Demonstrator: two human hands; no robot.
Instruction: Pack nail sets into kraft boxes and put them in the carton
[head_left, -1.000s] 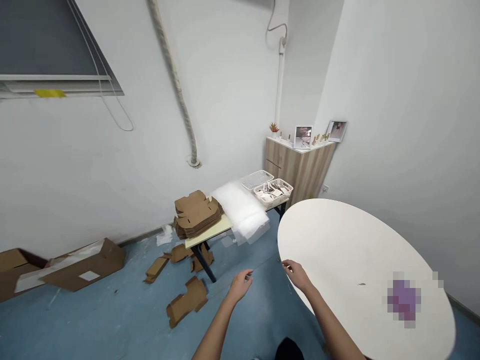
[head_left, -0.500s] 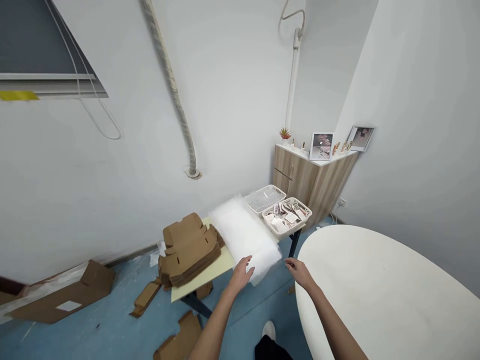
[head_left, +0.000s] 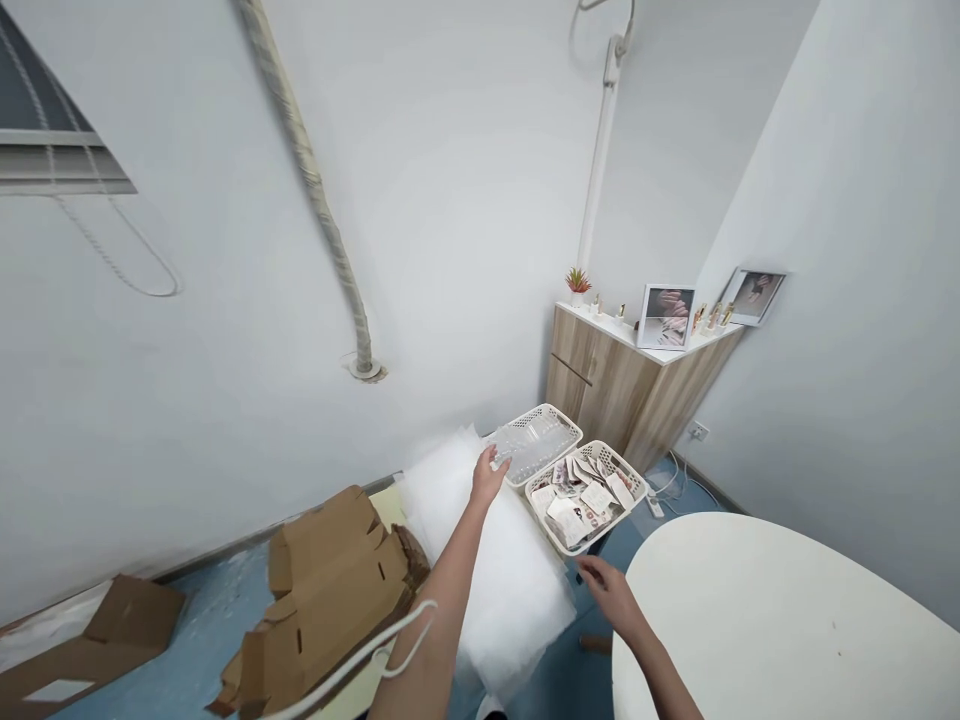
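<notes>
My left hand (head_left: 489,478) is stretched over the near left edge of a white basket (head_left: 566,428) that holds clear plastic packaging. Its fingers are apart, and nothing shows in them. My right hand (head_left: 606,590) hangs just in front of a second white basket (head_left: 639,488), full of small printed packets and cards; its fingers are curled, and whether they hold anything is too small to tell. Below my left arm lies a stack of white translucent sheets (head_left: 499,590). Flattened brown cardboard boxes (head_left: 337,590) are piled to the left of the sheets on a pale yellow table.
A round white table (head_left: 765,610) fills the lower right. Behind the baskets stands a wooden cabinet (head_left: 607,375) with a plant, small bottles and framed pictures. A white cable (head_left: 352,660) crosses the lower left. An open carton (head_left: 120,635) rests on the blue floor.
My left hand has moved forward from the front of the white sheets to the plastic-filled basket. My right hand is now closer to the packet basket. The view has shifted nearer, and a white cable has appeared.
</notes>
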